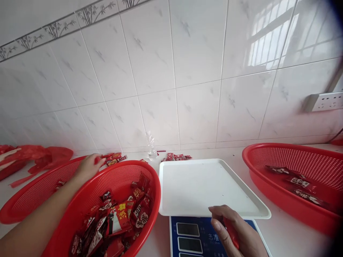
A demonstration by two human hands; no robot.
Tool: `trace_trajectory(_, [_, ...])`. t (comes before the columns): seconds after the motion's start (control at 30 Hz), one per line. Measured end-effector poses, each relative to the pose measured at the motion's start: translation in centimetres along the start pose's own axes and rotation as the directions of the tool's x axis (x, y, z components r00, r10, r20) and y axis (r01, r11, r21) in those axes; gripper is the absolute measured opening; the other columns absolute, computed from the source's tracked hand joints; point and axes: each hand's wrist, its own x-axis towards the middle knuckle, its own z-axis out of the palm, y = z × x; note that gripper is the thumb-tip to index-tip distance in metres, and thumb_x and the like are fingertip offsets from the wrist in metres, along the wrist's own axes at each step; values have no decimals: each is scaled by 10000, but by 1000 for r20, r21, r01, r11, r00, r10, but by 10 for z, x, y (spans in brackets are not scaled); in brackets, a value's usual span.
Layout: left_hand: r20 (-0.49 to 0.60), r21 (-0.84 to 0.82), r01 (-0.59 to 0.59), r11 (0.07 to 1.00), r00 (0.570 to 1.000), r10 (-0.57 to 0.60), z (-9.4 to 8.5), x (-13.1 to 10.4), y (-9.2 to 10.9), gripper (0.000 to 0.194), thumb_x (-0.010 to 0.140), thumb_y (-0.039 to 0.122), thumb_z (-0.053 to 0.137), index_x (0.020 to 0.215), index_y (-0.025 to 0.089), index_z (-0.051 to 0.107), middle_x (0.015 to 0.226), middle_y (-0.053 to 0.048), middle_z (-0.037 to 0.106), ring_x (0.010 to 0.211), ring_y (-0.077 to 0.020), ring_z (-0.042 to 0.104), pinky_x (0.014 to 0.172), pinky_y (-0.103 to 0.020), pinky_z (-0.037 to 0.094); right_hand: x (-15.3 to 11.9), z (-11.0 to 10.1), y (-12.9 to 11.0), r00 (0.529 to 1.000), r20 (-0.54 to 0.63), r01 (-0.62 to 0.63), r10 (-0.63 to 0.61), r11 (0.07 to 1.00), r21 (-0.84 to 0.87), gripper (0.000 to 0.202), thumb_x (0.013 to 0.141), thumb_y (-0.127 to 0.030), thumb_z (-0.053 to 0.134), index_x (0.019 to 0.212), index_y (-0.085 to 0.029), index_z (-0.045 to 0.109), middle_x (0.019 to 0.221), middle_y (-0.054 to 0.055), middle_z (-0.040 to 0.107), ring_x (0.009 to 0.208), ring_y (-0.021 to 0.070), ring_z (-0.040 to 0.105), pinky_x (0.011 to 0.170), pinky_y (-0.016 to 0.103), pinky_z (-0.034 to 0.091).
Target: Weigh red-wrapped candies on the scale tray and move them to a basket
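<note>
My left hand (pixel 89 166) reaches over the rims of two red baskets toward a small pile of wrapped packets (pixel 115 158) by the wall. Its fingers curl with a bit of red wrapper showing between them. Below that arm, the nearer red basket (pixel 156 185) holds many small red and dark wrapped packets (pixel 118 217). My right hand (pixel 234 230) hovers over the blue panel of a digital scale (pixel 189 245), fingers closed around a small red packet (pixel 232 233). A white tray (pixel 198 185) rests on the scale with nothing on it.
Another red basket (pixel 268 200) with a few packets stands right; a shallower red basket (pixel 24 203) lies left. Behind are a clear plastic bottle (pixel 151 148), more red packets (pixel 175 157) and red bags (pixel 45 157). A power strip (pixel 325 101) hangs on the tiled wall.
</note>
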Motion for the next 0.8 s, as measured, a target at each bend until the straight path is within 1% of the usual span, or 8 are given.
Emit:
trace_trajectory(0.1, [306,-278,-29,960,945,117,15,-38,76,262,786,457,512,883,236,616,977,-80,678,932,-280,622,828,-416,477,2,3,1,1000,24,-18,19,997,-71,190,890,-342,524,1062,-261,536,692,-17,566,543,123,575,505,211,500])
trace_trajectory(0.23, [631,-547,21,837,668,395,23,-111,166,298,816,426,548,1010,206,600,926,-58,659,878,-204,621,769,-327,501,1,5,-4,989,145,12,4,994,-112,528,870,-314,554,1364,-251,380,804,23,575,607,139,592,549,236,535])
trace_trajectory(0.33, [684,-634,34,772,490,540,24,-153,208,411,781,408,619,1134,207,558,1009,-70,640,808,-177,618,697,-287,504,-3,4,-9,973,217,101,-83,992,-77,664,884,-211,480,1477,-230,182,880,65,596,750,170,637,626,253,561])
trace_trajectory(0.37, [672,-655,10,756,466,576,25,-162,217,389,774,384,633,1117,211,571,991,-62,648,809,-178,614,704,-286,498,-4,4,-8,968,215,144,-127,988,-61,678,884,-183,450,1487,-226,144,916,81,605,798,177,644,650,257,565])
trace_trajectory(0.5, [620,-679,-30,733,512,595,36,-177,232,325,774,365,631,1056,208,589,913,-46,668,790,-187,609,707,-302,481,-8,7,-2,953,151,271,-264,962,-31,671,892,-134,395,1492,-187,101,1087,137,598,987,194,629,757,250,555])
trace_trajectory(0.63, [640,-711,180,680,567,519,45,-175,227,235,800,327,586,973,168,597,884,-51,648,808,-175,609,705,-293,489,-8,11,3,944,155,305,-292,949,-75,627,911,-103,375,1487,-186,140,1310,153,486,1210,193,508,897,232,491])
trace_trajectory(0.73, [670,-705,303,642,583,460,41,-160,214,185,777,291,593,890,145,581,848,-52,617,785,-169,596,652,-282,503,-7,11,1,942,194,288,-273,956,-56,634,916,-88,370,1484,-231,128,1404,138,403,1140,160,563,890,221,497])
trace_trajectory(0.8, [639,-712,288,640,643,422,35,-141,197,175,785,300,580,876,151,569,843,-46,613,770,-159,590,657,-281,501,-7,10,1,955,189,239,-229,970,-35,636,920,-109,383,1480,-260,124,1410,141,394,998,136,631,850,235,525])
